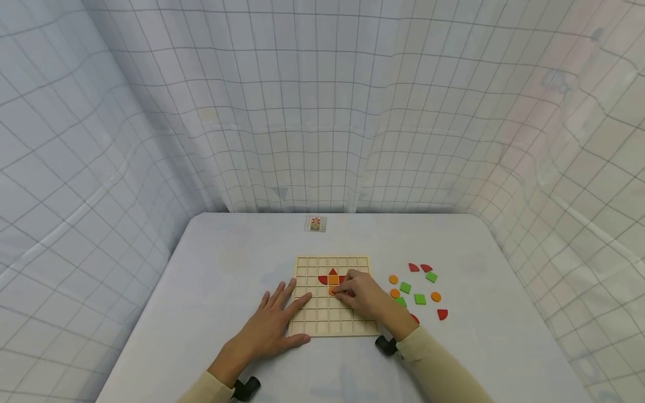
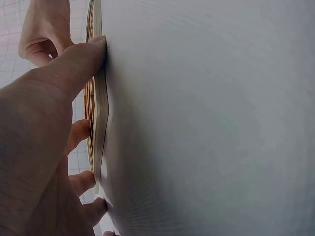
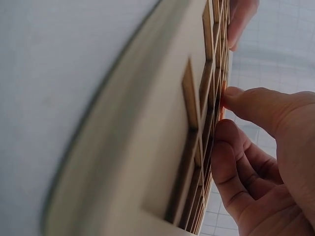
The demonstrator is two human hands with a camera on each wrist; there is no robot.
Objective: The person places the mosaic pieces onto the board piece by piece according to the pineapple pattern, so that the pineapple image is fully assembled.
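Note:
A wooden grid board (image 1: 335, 316) lies on the white table. On it, an orange square (image 1: 333, 279) has a red triangle (image 1: 333, 272) above it and a red quarter circle (image 1: 323, 279) to its left; another red piece (image 1: 342, 279) shows at its right, partly covered by the hand. My right hand (image 1: 367, 294) pinches an orange disc (image 1: 331, 291) between thumb and fingers, just below the orange square. With fingers spread, my left hand (image 1: 269, 329) rests over the board's left side, its thumb (image 2: 86, 54) against the near edge.
Right of the board lie loose pieces: several red quarter circles (image 1: 414, 267), green squares (image 1: 420, 299) and orange discs (image 1: 435, 296). Some are partly hidden by the right forearm. A small pattern card (image 1: 316, 224) lies near the far table edge. Gridded white curtains (image 1: 302, 112) surround the table.

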